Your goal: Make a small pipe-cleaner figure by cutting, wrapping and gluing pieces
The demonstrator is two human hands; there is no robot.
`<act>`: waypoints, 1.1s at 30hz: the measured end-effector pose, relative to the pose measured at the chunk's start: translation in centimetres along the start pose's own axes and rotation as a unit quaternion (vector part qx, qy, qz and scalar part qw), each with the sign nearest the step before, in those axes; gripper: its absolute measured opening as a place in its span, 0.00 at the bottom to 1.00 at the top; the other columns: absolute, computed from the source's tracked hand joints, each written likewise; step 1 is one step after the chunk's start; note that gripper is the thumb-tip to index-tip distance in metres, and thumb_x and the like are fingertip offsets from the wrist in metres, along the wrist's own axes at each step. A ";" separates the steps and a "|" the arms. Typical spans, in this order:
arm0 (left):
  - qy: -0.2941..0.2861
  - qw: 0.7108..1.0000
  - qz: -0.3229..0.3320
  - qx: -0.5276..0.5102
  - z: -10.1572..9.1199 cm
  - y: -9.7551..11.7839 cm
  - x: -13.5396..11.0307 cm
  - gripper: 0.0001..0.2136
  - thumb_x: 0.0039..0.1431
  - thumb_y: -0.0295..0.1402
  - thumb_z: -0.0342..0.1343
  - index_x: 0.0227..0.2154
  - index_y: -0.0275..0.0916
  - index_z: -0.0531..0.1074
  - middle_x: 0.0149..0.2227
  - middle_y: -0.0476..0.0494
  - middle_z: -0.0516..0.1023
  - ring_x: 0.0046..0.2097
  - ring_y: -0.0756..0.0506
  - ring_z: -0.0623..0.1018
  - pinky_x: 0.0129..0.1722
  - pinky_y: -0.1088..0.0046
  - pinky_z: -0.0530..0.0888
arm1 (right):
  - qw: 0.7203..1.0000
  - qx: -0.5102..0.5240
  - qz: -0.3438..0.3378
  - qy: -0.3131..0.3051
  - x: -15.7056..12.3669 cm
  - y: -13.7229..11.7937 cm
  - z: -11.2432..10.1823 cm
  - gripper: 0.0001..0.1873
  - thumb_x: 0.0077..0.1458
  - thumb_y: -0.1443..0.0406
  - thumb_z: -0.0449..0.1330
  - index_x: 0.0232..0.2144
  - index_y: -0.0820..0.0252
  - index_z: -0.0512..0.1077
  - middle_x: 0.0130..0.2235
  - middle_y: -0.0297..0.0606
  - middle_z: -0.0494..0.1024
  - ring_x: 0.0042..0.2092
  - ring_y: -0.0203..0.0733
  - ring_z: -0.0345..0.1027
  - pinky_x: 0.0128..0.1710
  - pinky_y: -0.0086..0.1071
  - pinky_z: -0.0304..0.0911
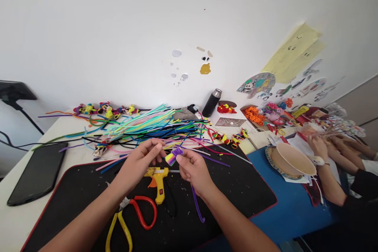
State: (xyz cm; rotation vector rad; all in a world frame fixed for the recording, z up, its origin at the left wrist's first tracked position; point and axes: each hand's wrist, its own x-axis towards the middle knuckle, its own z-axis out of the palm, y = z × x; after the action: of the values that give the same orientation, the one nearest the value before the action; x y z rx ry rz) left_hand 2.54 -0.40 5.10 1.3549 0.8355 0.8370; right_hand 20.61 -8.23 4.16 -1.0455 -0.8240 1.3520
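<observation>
My right hand [193, 171] is closed on a small bundle of coiled pipe cleaners [173, 156], purple with yellow and pink. A long purple pipe cleaner tail [197, 204] hangs below that hand. My left hand [144, 159] is just left of the bundle, its fingers curled in toward the thumb; whatever they pinch is too small to make out. Beneath my hands a yellow hot glue gun [159, 185] lies on the black mat [236, 193]. Nearer to me are wire cutters [143, 212] with one red and one yellow handle.
Many loose pipe cleaners [153, 122] lie along the wall. A black tablet [38, 175] is at left. A black thermos [212, 102] stands behind, beside a white box [230, 119]. At right, another person's hands [319, 149] work near a beige bowl [295, 159].
</observation>
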 end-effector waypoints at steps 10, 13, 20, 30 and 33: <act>0.050 0.898 0.270 0.345 0.4 -0.6 -1.4 0.16 0.61 0.45 0.69 0.47 0.42 0.78 0.39 0.45 0.85 0.39 0.41 0.82 0.40 0.66 0.76 | 1.000 0.008 0.003 0.003 0.2 0.1 0.1 0.23 0.51 0.48 0.76 0.34 0.60 0.76 0.15 0.16 0.56 0.15 0.25 0.38 0.15 0.24 0.36; 0.061 0.863 0.313 0.393 0.4 -1.0 -1.3 0.13 0.66 0.44 0.64 0.46 0.41 0.77 0.38 0.44 0.84 0.39 0.41 0.83 0.40 0.67 0.76 | 1.000 0.003 -0.001 0.003 0.2 0.1 0.2 0.23 0.52 0.49 0.75 0.34 0.60 0.76 0.15 0.16 0.57 0.15 0.25 0.39 0.15 0.25 0.37; 0.067 0.825 0.344 0.442 0.5 -0.7 -1.4 0.12 0.72 0.43 0.58 0.46 0.40 0.76 0.39 0.43 0.84 0.40 0.40 0.84 0.41 0.65 0.77 | 1.000 0.004 -0.006 -0.001 0.3 0.0 0.3 0.22 0.52 0.50 0.75 0.35 0.60 0.77 0.15 0.16 0.56 0.16 0.25 0.38 0.15 0.25 0.37; 0.067 0.806 0.356 0.468 0.7 -0.5 -1.4 0.11 0.73 0.41 0.57 0.49 0.40 0.75 0.41 0.41 0.85 0.42 0.39 0.85 0.42 0.64 0.78 | 1.000 -0.003 0.001 0.006 0.2 0.2 0.2 0.22 0.51 0.50 0.75 0.35 0.60 0.75 0.15 0.16 0.57 0.15 0.25 0.39 0.15 0.26 0.38; 0.063 0.814 0.352 0.459 0.7 -0.7 -1.4 0.10 0.72 0.40 0.57 0.48 0.40 0.76 0.41 0.41 0.85 0.42 0.39 0.85 0.43 0.63 0.78 | 1.000 -0.009 0.003 0.004 0.2 0.3 0.2 0.22 0.52 0.50 0.75 0.35 0.60 0.75 0.15 0.16 0.57 0.16 0.26 0.39 0.15 0.26 0.38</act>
State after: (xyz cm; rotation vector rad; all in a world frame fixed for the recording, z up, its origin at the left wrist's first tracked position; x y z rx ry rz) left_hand 2.52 -1.96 4.47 2.5955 0.8802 1.1505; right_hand 20.33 -8.01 3.96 -1.0670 -0.8290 1.3463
